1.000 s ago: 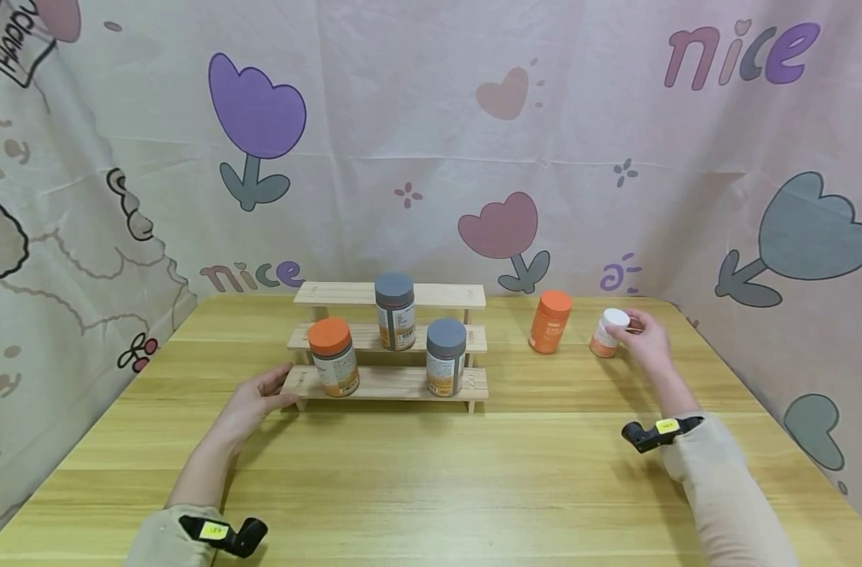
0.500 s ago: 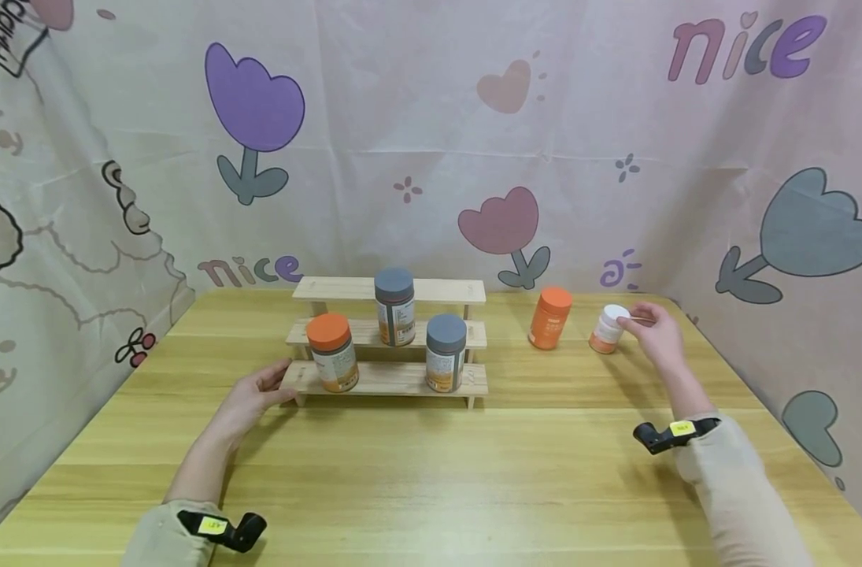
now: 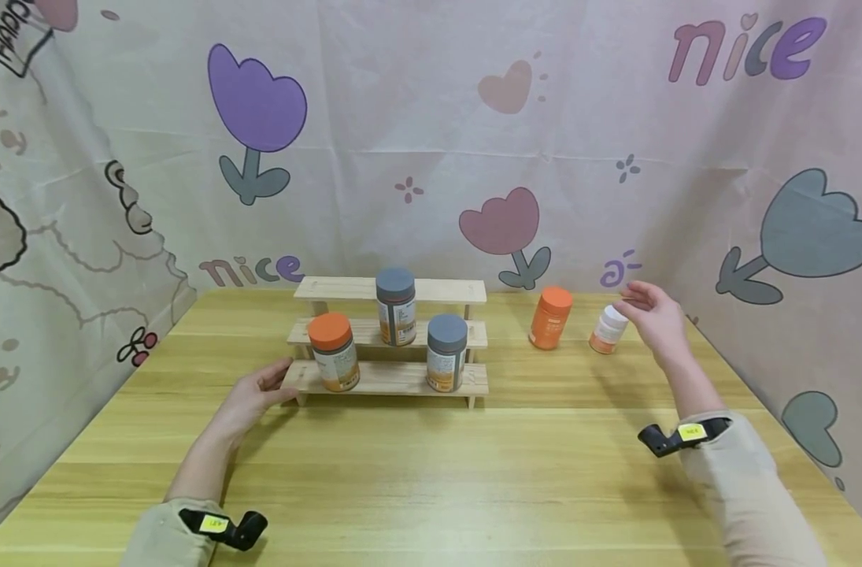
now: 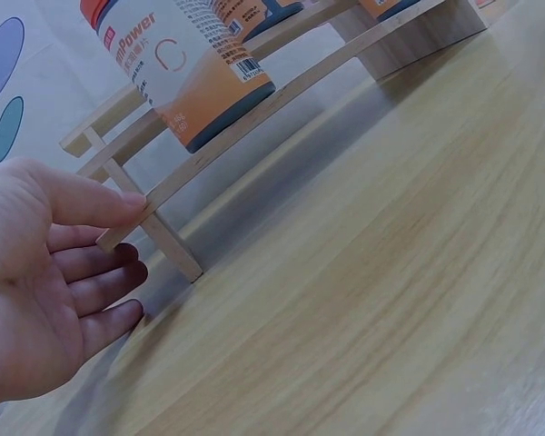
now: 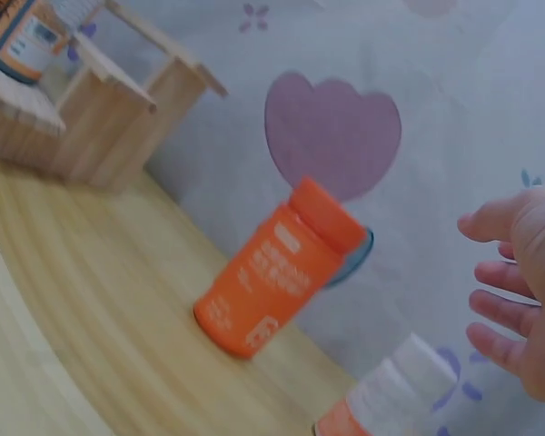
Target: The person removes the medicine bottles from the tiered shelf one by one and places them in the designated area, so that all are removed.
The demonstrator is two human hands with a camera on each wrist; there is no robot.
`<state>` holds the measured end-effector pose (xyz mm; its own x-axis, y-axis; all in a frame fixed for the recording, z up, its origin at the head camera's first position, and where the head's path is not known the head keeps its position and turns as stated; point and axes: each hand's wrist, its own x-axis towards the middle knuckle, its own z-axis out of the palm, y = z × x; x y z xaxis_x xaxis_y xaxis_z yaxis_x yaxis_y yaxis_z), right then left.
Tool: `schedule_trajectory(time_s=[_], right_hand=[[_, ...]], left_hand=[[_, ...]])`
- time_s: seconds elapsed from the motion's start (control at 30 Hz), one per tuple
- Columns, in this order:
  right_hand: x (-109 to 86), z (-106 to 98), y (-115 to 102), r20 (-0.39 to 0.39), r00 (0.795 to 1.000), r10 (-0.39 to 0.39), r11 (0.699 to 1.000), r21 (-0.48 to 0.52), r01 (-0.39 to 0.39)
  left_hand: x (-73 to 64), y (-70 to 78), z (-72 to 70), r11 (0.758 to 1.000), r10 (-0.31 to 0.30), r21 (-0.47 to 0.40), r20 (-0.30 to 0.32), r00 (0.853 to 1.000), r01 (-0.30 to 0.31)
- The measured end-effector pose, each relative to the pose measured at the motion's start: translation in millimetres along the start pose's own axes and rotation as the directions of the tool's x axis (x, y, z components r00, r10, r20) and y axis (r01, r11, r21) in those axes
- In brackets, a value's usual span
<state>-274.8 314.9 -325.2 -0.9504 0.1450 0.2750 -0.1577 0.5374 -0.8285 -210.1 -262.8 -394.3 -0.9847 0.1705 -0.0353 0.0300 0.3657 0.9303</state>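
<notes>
At the left end of a three-step wooden display rack (image 3: pixel 395 379), my left hand (image 3: pixel 249 400) pinches the lowest step; the left wrist view shows the thumb on top and the index finger under the board. An orange-lidded jar (image 3: pixel 337 354) and a grey-lidded jar (image 3: pixel 446 354) stand on that step. Another grey-lidded jar (image 3: pixel 396 307) stands on the middle step. To the right, my right hand (image 3: pixel 659 321) hovers just above and beside a small white-capped bottle (image 3: pixel 606 331), its fingers loose and holding nothing. The right wrist view shows a gap between hand and bottle.
An all-orange bottle (image 3: pixel 550 319) stands upright on the wooden table (image 3: pixel 431 480), between the rack and the white-capped bottle. A printed cloth (image 3: pixel 374 157) hangs behind the table and along both sides.
My right hand has let go of the white-capped bottle and lifted up and to the right. The bottle stays upright on the table. My left hand keeps its place on the rack.
</notes>
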Motion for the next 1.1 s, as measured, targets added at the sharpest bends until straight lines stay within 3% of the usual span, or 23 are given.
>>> schedule_trajectory(time_s=[0.23,0.73,1.1], right_hand=[[-2.8,13,-26,0.066,0.994,-0.083,0.997,0.004,0.083],[2.9,51,-89,0.191,0.973,-0.131,0.980,0.173,0.098],[12.7,83,-121,0.287,0.937,-0.202,0.969,0.197,0.148]], left_hand=[[-0.8,-0.4,0.5,1.000,0.004,-0.006,0.006,1.000,-0.004],[-1.9,0.1,1.6,1.000,-0.004,0.003,-0.008,1.000,0.004],[-0.9,1.0,1.7,1.000,-0.013,0.005,-0.002,1.000,0.013]])
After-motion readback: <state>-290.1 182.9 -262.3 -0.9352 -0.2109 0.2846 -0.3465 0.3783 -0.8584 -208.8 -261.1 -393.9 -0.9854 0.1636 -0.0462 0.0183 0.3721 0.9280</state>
